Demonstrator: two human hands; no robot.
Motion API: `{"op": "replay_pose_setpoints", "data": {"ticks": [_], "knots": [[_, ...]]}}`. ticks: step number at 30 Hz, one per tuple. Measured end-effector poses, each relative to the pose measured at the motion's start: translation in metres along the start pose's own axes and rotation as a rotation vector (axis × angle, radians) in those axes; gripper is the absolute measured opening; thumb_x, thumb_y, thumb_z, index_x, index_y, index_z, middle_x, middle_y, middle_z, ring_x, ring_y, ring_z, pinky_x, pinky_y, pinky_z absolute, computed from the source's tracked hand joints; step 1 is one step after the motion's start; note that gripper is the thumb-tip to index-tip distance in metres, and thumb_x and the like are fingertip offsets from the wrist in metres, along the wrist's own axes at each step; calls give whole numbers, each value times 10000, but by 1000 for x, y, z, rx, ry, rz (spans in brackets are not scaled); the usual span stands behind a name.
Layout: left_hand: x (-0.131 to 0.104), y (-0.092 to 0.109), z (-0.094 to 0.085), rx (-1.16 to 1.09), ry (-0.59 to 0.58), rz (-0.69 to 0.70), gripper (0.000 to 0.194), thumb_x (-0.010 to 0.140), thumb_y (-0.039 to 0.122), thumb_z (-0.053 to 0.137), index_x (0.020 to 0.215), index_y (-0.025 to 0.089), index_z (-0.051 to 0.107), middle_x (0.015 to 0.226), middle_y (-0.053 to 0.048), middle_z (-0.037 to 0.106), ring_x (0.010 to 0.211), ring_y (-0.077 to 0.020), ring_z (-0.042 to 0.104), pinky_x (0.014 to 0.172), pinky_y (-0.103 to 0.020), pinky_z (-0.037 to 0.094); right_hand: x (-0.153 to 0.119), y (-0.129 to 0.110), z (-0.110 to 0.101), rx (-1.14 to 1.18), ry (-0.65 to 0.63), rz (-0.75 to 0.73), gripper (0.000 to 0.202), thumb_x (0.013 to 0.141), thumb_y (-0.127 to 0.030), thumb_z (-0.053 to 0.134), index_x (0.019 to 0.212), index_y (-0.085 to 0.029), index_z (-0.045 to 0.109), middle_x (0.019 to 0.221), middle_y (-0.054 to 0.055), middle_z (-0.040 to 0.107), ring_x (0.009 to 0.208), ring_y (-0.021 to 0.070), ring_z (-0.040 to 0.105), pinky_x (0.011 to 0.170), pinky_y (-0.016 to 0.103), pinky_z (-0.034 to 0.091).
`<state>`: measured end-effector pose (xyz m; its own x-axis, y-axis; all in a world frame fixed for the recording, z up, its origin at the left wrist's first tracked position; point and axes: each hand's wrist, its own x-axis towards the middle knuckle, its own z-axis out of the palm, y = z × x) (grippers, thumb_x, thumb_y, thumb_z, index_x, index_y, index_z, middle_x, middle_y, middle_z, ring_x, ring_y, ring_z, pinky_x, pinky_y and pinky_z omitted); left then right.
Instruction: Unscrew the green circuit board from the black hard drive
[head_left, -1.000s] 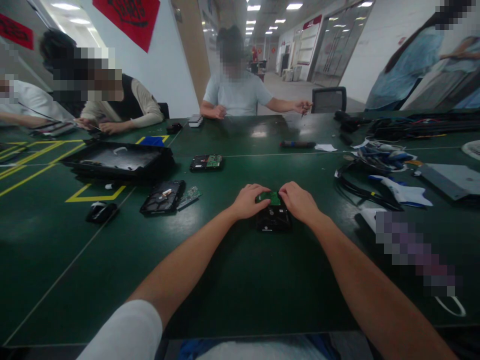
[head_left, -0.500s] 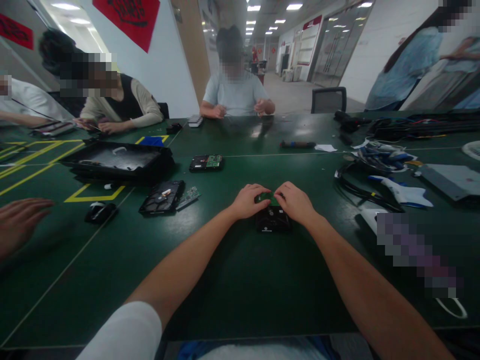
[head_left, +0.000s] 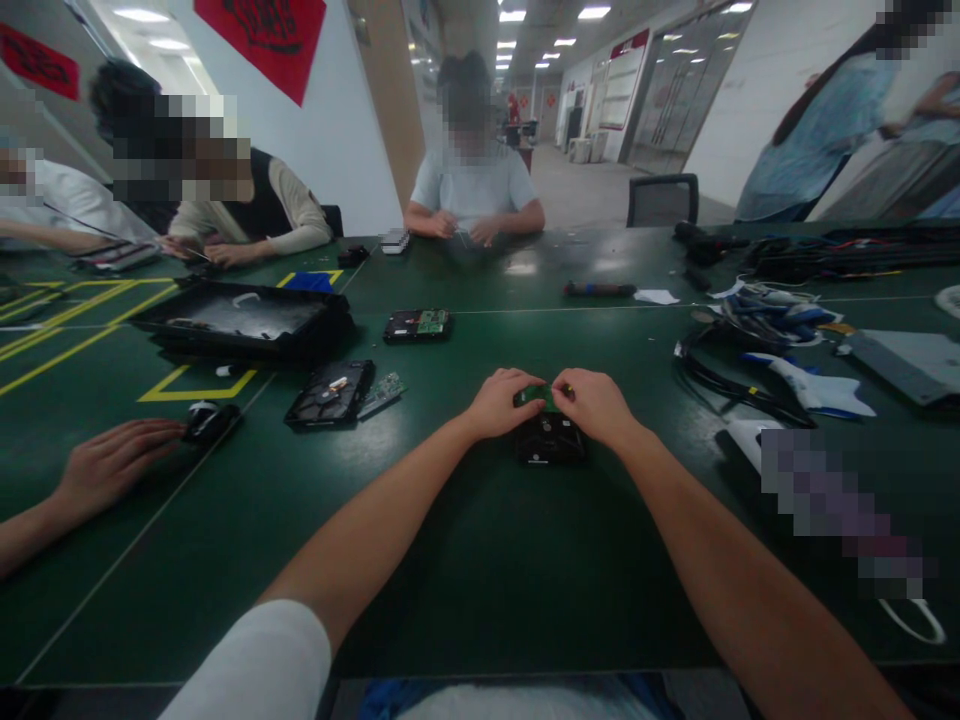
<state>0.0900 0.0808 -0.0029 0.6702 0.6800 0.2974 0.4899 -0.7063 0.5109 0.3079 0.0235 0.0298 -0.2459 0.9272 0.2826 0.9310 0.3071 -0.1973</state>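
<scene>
Two bare hands met over a black drive [head_left: 551,442] that lay on the green table [head_left: 540,570], in front of the person and a little right of the middle of the view. A green circuit board [head_left: 549,400] showed at the drive's far part, between the hands.

The left hand [head_left: 496,405] reached in from the left, its thumb and fingers apart, with their tips at the board and part of the green showing in the gap. The right hand [head_left: 596,408] came in from the other side, its thumb and forefinger bent close to each other at the board's right part; whether they were clamped on anything could not be told. A small yellow spot showed by those fingers, too small to make out.

To the left lay a black drive casing [head_left: 330,393], with a loose circuit board [head_left: 383,394] just beside it. Another drive [head_left: 418,325], with red and green on top, lay farther back, and a broad black tray [head_left: 244,318] stood behind the casing. At the far left, a co-worker's hand [head_left: 120,462] reached a small black object [head_left: 211,422]. On the right were a black cable [head_left: 724,382], a blue-and-white piece [head_left: 817,385] and a flat grey box [head_left: 911,362]. Across the table sat a person [head_left: 476,190] with both hands near the edge.
</scene>
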Motion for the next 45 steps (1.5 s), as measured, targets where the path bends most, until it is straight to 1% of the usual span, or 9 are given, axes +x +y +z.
{"op": "replay_pose_setpoints", "data": {"ticks": [4, 8, 12, 15, 20, 26, 32, 36, 45], "knots": [[0, 2, 0, 8, 6, 13, 446, 978, 463, 628, 1386, 287, 667, 1340, -74, 706, 1259, -279, 610, 1115, -479, 457, 1, -1, 0, 9, -10, 0, 123, 984, -243, 576, 935, -218, 687, 964, 55, 757, 832, 200, 669, 762, 319, 457], [1, 3, -2, 9, -19, -1, 454, 980, 460, 623, 1403, 299, 648, 1394, -61, 687, 1282, -292, 601, 1117, -497, 450, -1, -1, -1, 51, 6, 9, 79, 964, -207, 595, 974, -228, 670, 1000, 43, 754, 852, 193, 670, 773, 307, 460], [3, 3, -3, -26, -30, 14, 435, 982, 452, 634, 1386, 293, 660, 1375, -50, 706, 1276, -280, 616, 1143, -496, 429, -4, 3, -1, 20, 30, -16, 109, 992, -196, 561, 976, -232, 663, 1011, 50, 730, 897, 201, 658, 792, 309, 456], [4, 2, -4, -55, -43, -12, 423, 970, 451, 660, 1364, 298, 673, 1381, -41, 709, 1295, -279, 615, 1160, -498, 418, -6, 6, 0, 25, 51, -17, 108, 1002, -197, 562, 985, -232, 662, 1024, 52, 720, 919, 204, 656, 801, 314, 452], [5, 2, -4, -95, -35, -26, 388, 960, 438, 688, 1315, 285, 700, 1369, -35, 723, 1295, -264, 628, 1183, -478, 406, -6, 7, 4, 46, 63, -43, 97, 1010, -199, 575, 979, -231, 661, 1002, 48, 722, 893, 206, 654, 774, 324, 440], [4, 0, -2, -118, -7, -27, 374, 950, 449, 703, 1289, 293, 714, 1339, -35, 737, 1277, -266, 645, 1178, -491, 420, -5, 1, 6, 37, 61, -42, 99, 1016, -199, 577, 978, -229, 664, 988, 40, 723, 843, 196, 642, 722, 316, 412], [3, -1, -1, -125, 16, -18, 361, 950, 441, 702, 1270, 276, 719, 1311, -39, 748, 1218, -264, 664, 1149, -487, 452, -5, -2, 3, 35, 73, -45, 136, 1030, -202, 551, 970, -219, 673, 967, 38, 720, 818, 187, 625, 710, 311, 396], [3, -1, 0, -130, 26, -12, 364, 948, 443, 705, 1269, 273, 719, 1314, -40, 745, 1218, -261, 664, 1134, -477, 467, -6, -4, 2, 14, 48, -48, 164, 1030, -196, 536, 957, -214, 682, 965, 49, 723, 813, 186, 623, 706, 314, 387], [2, 0, 0, -130, 37, 9, 313, 956, 405, 698, 1240, 276, 722, 1293, -36, 754, 1219, -254, 671, 1133, -481, 478, -7, -5, -1, -43, 17, -75, 195, 1047, -192, 505, 1001, -211, 694, 976, 52, 732, 809, 191, 633, 690, 306, 373]]}}
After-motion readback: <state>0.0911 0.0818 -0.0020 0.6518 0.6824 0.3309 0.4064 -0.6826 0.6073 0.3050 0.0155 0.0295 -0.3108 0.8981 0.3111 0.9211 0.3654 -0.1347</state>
